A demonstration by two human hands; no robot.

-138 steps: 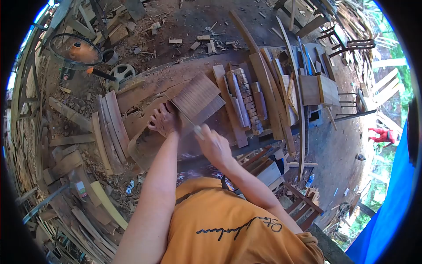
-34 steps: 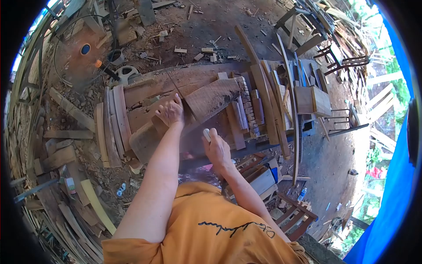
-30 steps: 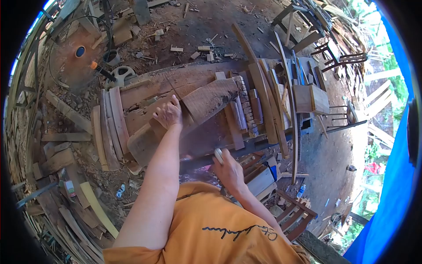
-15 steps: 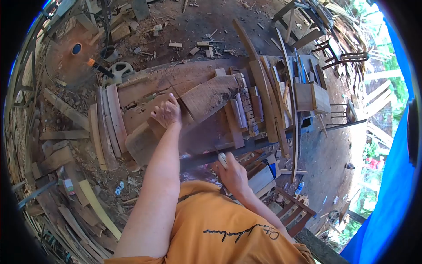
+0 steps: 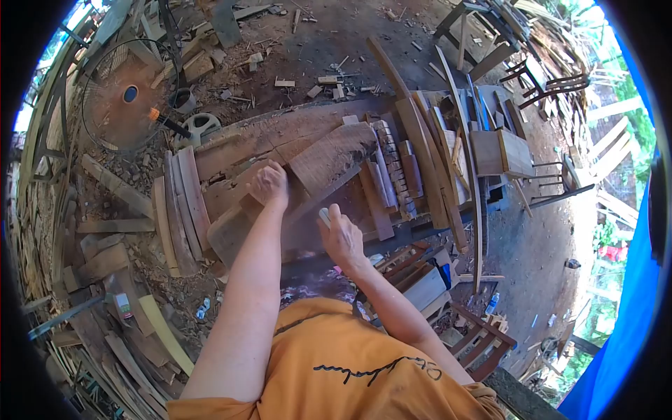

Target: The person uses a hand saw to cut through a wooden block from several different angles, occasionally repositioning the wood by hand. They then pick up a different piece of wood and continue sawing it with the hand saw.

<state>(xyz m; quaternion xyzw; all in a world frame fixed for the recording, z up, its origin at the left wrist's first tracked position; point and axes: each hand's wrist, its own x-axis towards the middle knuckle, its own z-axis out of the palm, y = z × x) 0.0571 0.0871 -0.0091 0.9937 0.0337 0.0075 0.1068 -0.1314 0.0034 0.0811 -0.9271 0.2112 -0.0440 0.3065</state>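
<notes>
My left hand [image 5: 268, 183] is over the brown wooden boards on the workbench, at the lower left end of a broad rough-grained board [image 5: 334, 157]. Its fingers look drawn in but are smeared by motion. My right hand [image 5: 343, 239] is raised over the near side of the bench, closed around a pale, whitish handle [image 5: 325, 217]. The rest of that tool does not show clearly. Close to the left hand, a second smooth board [image 5: 227, 227] reaches toward the bench's near left end.
Long planks [image 5: 427, 161] lie across the right part of the bench, beside a wooden box [image 5: 504, 152]. Curved boards [image 5: 183, 203] stack at the left end. A round fan [image 5: 131, 94] stands at upper left. Wooden chairs [image 5: 483, 339] and scraps surround the bench.
My right hand has risen and moved left over the bench with the pale handle. The left hand's spread fingers have drawn in, and it sits slightly lower. The view has shifted a little.
</notes>
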